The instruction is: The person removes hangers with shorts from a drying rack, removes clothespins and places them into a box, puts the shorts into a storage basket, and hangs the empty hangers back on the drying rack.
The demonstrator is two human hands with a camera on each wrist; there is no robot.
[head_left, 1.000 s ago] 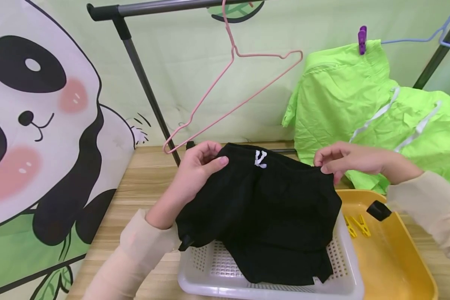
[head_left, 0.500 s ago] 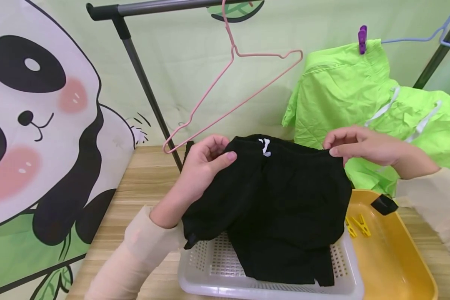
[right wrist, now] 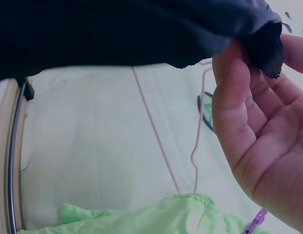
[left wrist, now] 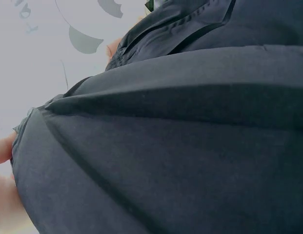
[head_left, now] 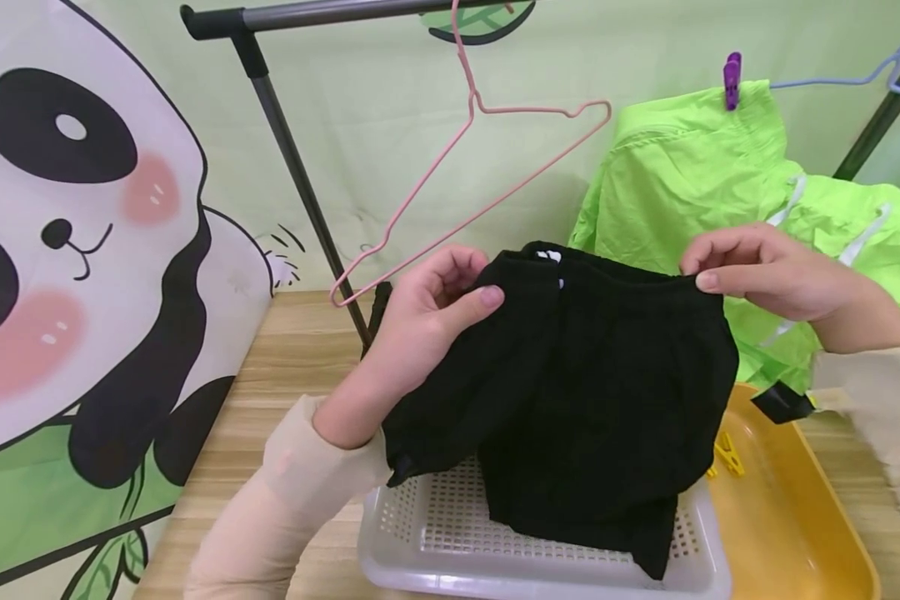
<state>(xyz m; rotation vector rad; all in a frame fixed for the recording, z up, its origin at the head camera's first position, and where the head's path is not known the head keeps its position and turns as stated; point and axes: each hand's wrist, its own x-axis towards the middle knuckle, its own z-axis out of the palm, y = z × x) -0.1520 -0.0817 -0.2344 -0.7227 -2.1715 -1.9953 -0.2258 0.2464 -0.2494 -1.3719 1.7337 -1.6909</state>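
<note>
Between both hands hangs a pair of black shorts [head_left: 592,392] with a white drawstring [head_left: 549,256] at the waistband. My left hand [head_left: 427,325] pinches the waistband's left end, thumb in front. At the right end, my right hand [head_left: 780,271] grips the waistband between thumb and fingers; the right wrist view shows this hand [right wrist: 268,122] with black cloth caught in it. The dark fabric [left wrist: 166,161] fills most of the left wrist view. The lower part of the shorts hangs over a white perforated basket [head_left: 435,575]. Just above and behind the shorts is a pink hanger [head_left: 525,192].
The hanger hangs from a dark metal rack [head_left: 330,12]. Bright green shorts [head_left: 690,167] hang at the right on a blue hanger [head_left: 832,82] with a purple clothespin [head_left: 732,81]. A yellow tray [head_left: 787,517] with yellow clothespins [head_left: 729,454] lies right of the basket on the wooden table [head_left: 247,417].
Both hands have moved up and to the right, lifting the black shorts higher above the basket. The white drawstring has tipped back over the waistband and shows less.
</note>
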